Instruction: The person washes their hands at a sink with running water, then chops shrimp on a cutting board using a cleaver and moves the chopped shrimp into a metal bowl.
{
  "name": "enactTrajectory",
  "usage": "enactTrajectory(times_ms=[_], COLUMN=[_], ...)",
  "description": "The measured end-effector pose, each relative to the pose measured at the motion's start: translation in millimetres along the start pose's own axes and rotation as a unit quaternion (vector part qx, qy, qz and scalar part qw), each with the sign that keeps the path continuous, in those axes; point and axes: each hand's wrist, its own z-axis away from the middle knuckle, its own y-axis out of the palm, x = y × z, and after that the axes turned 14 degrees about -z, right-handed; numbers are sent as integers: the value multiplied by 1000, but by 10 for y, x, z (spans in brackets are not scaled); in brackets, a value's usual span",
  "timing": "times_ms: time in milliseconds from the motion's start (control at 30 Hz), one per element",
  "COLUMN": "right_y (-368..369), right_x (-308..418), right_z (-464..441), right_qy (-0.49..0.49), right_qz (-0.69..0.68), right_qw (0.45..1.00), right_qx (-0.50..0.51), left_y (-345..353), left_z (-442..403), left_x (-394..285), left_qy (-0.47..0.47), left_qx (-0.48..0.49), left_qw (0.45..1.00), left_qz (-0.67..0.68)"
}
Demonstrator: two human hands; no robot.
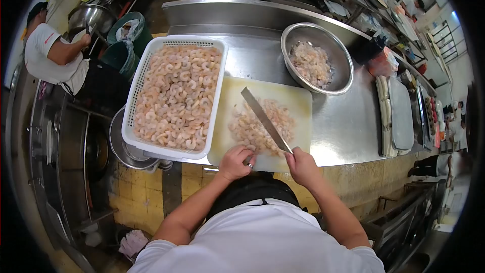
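My right hand (303, 168) is closed round the handle of a large knife (265, 120), whose blade slants up and left over chopped shrimp (275, 119). The shrimp pieces lie on a pale cutting board (298, 98). At the board's near edge my left hand (236, 163) has its fingers curled in beside the pile; what they hold, if anything, is too small to tell. A white perforated basket (218, 88) full of peeled shrimp (174, 96) stands left of the board. Behind the board to the right, a steel bowl (345, 73) holds more shrimp pieces.
A raised steel edge (222, 14) runs behind the metal table (333, 136). Folded cloths (382, 114) and a tray (400, 114) stand at the right. Another person (55, 53) works at the far left beside green bins (132, 28). A metal pot sits partly under the basket.
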Motion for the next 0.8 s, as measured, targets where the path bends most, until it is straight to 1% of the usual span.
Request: enactTrajectory(times_ms=[33, 67, 200, 267, 367, 467, 500, 600, 700, 733, 800], right_y=[121, 214, 74, -31, 2, 436, 409, 296, 265, 269, 425], right_x=[-120, -241, 6, 181, 264, -311, -283, 18, 392, 548, 709], right_z=[-29, -73, 2, 143, 351, 251, 187, -115, 8, 92, 130], right_qy=[-10, -3, 55, 83, 119, 85, 82, 74, 69, 78, 121], right_qz=[3, 24, -13, -33, -34, 7, -3, -43, -61, -76, -34], right_qw=[1000, 1000, 998, 996, 990, 992, 992, 991, 990, 988, 988], right_qx=[-9, 7, -5, -24, -59, -89, -98, -103, -103, -106, -90], left_y=[-25, -44, -20, -10, -14, -34, -35, -54, -94, -114, -178], left_z=[-3, -18, 0, 8, -1, 1, 2, -4, -5, -14, -23], left_x=[-5, -2, 22, 24, 33, 35, 30, 42, 28, 30, 58], left_qy=[5, 10, 13, 12, 14, 13, 11, 16, -79, -80, -86], left_qx=[5, 9, 17, 12, 13, 20, 22, 17, 83, 87, 95], left_qw=[1000, 1000, 1000, 1000, 1000, 1000, 1000, 1000, 989, 990, 990], left_qz=[0, 0, -6, -4, 6, 4, 1, 10, 93, 80, 52])
